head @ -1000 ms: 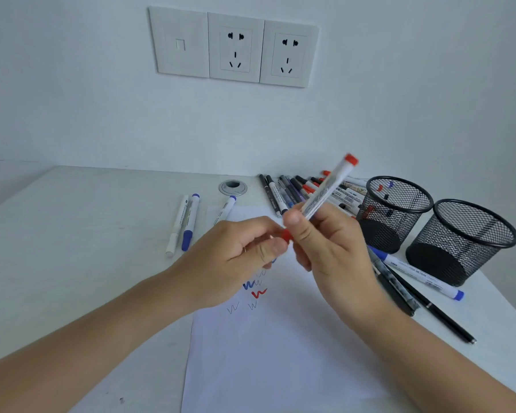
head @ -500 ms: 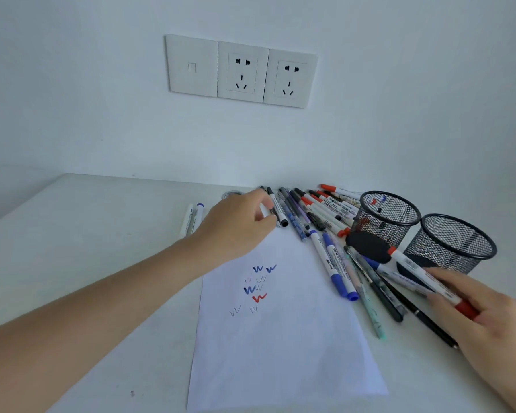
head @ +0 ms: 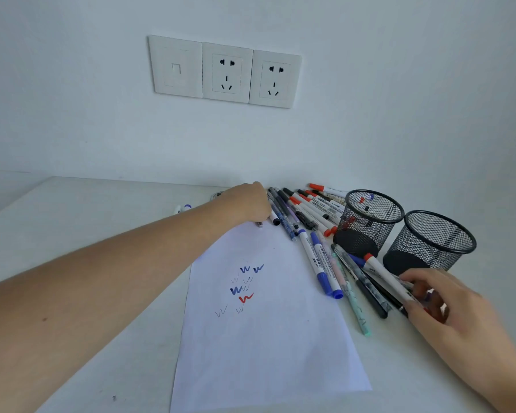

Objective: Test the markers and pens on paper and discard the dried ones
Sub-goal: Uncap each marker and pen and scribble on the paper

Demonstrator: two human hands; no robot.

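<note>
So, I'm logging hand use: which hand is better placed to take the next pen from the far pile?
Left, probably. The left hand is at the pile; the right hand is near a cup, fingers pinching a red marker.

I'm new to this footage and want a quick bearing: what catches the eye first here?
The white paper in the middle of the table carries blue, red and grey test squiggles. Behind and right of it lies a fan of markers and pens beside two black mesh cups. The left hand reaches into the fan's far end; the right hand grips a red-capped marker near the cups.
</note>
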